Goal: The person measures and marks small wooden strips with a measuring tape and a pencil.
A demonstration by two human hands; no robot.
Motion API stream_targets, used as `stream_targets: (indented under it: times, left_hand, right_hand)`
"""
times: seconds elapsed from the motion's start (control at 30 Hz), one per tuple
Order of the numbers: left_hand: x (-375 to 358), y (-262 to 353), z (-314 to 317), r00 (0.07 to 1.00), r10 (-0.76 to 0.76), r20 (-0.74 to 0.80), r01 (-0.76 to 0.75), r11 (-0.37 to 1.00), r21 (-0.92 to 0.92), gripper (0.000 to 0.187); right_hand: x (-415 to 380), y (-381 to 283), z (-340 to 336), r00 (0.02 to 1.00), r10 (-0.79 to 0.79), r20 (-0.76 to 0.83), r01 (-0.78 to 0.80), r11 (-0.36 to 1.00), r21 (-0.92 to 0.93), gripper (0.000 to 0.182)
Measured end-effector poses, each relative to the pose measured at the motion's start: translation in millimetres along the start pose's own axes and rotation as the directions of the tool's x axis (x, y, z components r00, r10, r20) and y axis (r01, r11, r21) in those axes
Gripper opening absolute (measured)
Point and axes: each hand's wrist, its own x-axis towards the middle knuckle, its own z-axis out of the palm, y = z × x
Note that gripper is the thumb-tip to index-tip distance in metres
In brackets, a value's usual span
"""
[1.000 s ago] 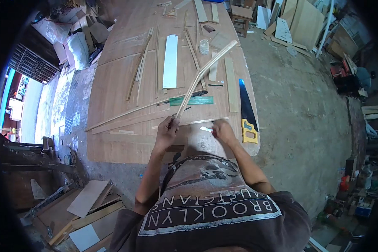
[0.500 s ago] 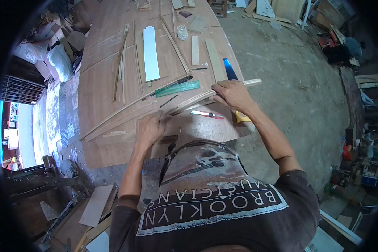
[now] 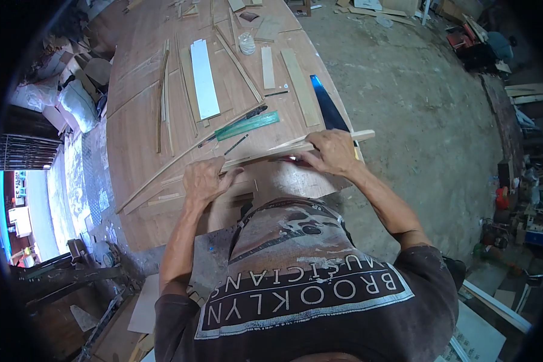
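Note:
A few thin wooden strips (image 3: 265, 153) lie at a slant across the near part of the table, spanning both hands. My left hand (image 3: 204, 182) is closed over their left part, thumb out to the side. Toward their right end, my right hand (image 3: 333, 152) grips them between thumb and fingers, and the ends stick out beyond it. A red utility knife (image 3: 292, 158) is partly hidden beneath the strips and right hand. Just past the right hand lies a handsaw (image 3: 327, 107) with a dark blade; its yellow handle is mostly covered.
A translucent green strip (image 3: 248, 125) and a pencil (image 3: 236, 145) lie beyond the strips. Farther back on the wooden table (image 3: 145, 120) are a white board (image 3: 204, 78), a clear jar (image 3: 247, 43), a flat wooden piece (image 3: 300, 87) and several thin sticks. Concrete floor (image 3: 416, 120) borders the right edge.
My left hand has shifted left and onto the strips. My right hand has come slightly nearer with them, now covering part of the utility knife. The whole view has tilted a little.

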Motion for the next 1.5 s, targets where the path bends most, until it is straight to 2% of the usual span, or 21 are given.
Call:
stream_targets:
  times: [0.07, 0.2, 0.23, 0.27, 0.3, 0.37, 0.4, 0.47, 0.5, 0.6, 0.7, 0.77, 0.83, 0.9, 0.93, 1.0, 1.07, 1.13, 1.37, 1.47, 1.5]
  left_hand:
    - [-1.3, -1.2, -1.8, 0.995, 0.014, 0.101, -0.018, 0.999, 0.034, 0.051]
    - [-3.9, -1.8, -0.5, 0.989, 0.019, 0.148, -0.020, 1.000, 0.004, 0.049]
    - [-4.6, -2.1, -0.1, 0.969, -0.019, 0.248, 0.024, 1.000, -0.019, 0.048]
    - [-3.0, -2.8, 1.4, 0.939, -0.051, 0.341, 0.068, 0.997, -0.037, 0.048]
    - [-7.2, -6.7, 8.9, 0.940, -0.053, 0.338, 0.070, 0.997, -0.038, 0.048]
    - [-17.1, -19.0, 27.1, 0.914, -0.042, 0.403, 0.169, 0.944, -0.284, 0.047]
    - [-17.7, -17.8, 25.6, 0.918, -0.050, 0.394, 0.172, 0.945, -0.280, 0.047]
    - [-17.9, -12.2, 24.4, 0.783, -0.071, 0.617, 0.297, 0.915, -0.271, 0.045]
    - [-18.0, -8.2, 24.2, 0.785, -0.077, 0.615, 0.300, 0.915, -0.269, 0.045]
    - [-16.4, 3.4, 25.3, 0.890, 0.040, 0.454, 0.019, 0.992, -0.124, 0.044]
    - [-12.5, -2.6, 32.2, 0.842, 0.030, 0.538, 0.040, 0.992, -0.117, 0.045]
    - [-12.1, -5.5, 35.1, 0.837, 0.004, 0.548, 0.081, 0.988, -0.132, 0.042]
    - [-10.6, -4.2, 31.7, 0.817, -0.009, 0.577, 0.118, 0.981, -0.151, 0.041]
    - [-4.8, -1.5, 26.7, 0.784, -0.086, 0.615, 0.153, 0.986, -0.058, 0.041]
    - [-5.2, -2.7, 30.3, 0.775, -0.081, 0.626, 0.155, 0.986, -0.064, 0.041]
    - [-7.6, -5.5, 34.8, 0.848, -0.085, 0.523, 0.163, 0.981, -0.105, 0.041]
    - [-7.4, -2.9, 36.7, 0.830, -0.126, 0.544, 0.195, 0.978, -0.070, 0.040]
    - [-11.4, -3.9, 40.0, 0.827, -0.138, 0.544, 0.190, 0.981, -0.040, 0.039]
    - [-44.3, -6.7, 64.3, 0.850, -0.144, 0.507, 0.207, 0.976, -0.070, 0.039]
    - [-49.0, -4.5, 64.3, 0.797, -0.196, 0.571, 0.241, 0.971, -0.004, 0.054]
    - [-52.8, -5.6, 66.9, 0.868, -0.156, 0.472, 0.209, 0.976, -0.062, 0.056]
  right_hand:
    - [-6.5, -1.0, 5.8, 1.000, 0.030, 0.008, -0.030, 0.999, 0.012, 0.042]
    - [-14.6, -2.1, 12.1, 0.998, 0.039, 0.043, -0.039, 0.999, 0.006, 0.041]
    - [-15.6, -5.8, 10.9, 0.998, 0.036, 0.046, -0.037, 0.999, 0.008, 0.041]
    - [-14.5, -8.4, 8.0, 0.988, 0.067, 0.141, -0.079, 0.994, 0.082, 0.038]
    - [-15.1, -11.8, 5.0, 0.967, 0.091, 0.239, -0.130, 0.980, 0.151, 0.035]
    - [-25.6, 2.0, 24.0, 0.958, 0.030, 0.284, -0.081, 0.983, 0.168, 0.032]
    - [-25.7, 2.6, 26.5, 0.943, -0.027, 0.332, -0.039, 0.980, 0.193, 0.028]
    - [-26.2, 5.3, 27.8, 0.909, -0.064, 0.412, -0.043, 0.968, 0.246, 0.025]
    - [-26.3, 5.1, 28.6, 0.876, -0.056, 0.478, -0.091, 0.956, 0.278, 0.026]
    - [-26.2, 4.8, 28.2, 0.829, -0.054, 0.556, -0.186, 0.912, 0.366, 0.027]
    - [-21.8, 8.4, 22.2, 0.857, -0.157, 0.491, -0.110, 0.875, 0.471, 0.028]
    - [-19.7, 6.9, 15.0, 0.851, -0.154, 0.501, 0.024, 0.966, 0.256, 0.030]
    - [-18.4, 10.9, 9.4, 0.852, -0.155, 0.500, 0.024, 0.966, 0.259, 0.032]
    - [-15.1, 16.8, 7.2, 0.863, -0.178, 0.474, 0.052, 0.963, 0.266, 0.036]
    - [-18.1, 14.6, 9.1, 0.859, -0.170, 0.482, 0.038, 0.962, 0.271, 0.036]
    - [-20.4, 6.5, 14.8, 0.882, -0.063, 0.466, 0.001, 0.991, 0.131, 0.038]
    - [-25.4, 5.6, 26.4, 0.899, -0.048, 0.435, -0.011, 0.991, 0.132, 0.036]
    - [-24.0, -2.3, 28.3, 0.862, 0.084, 0.499, -0.131, 0.989, 0.061, 0.035]
    - [-47.0, -19.9, 45.4, 0.844, 0.181, 0.506, -0.254, 0.964, 0.079, 0.040]
    - [-48.5, -25.6, 45.2, 0.830, 0.207, 0.517, -0.279, 0.958, 0.064, 0.041]
    - [-48.8, -26.6, 45.9, 0.830, 0.206, 0.518, -0.278, 0.959, 0.064, 0.041]
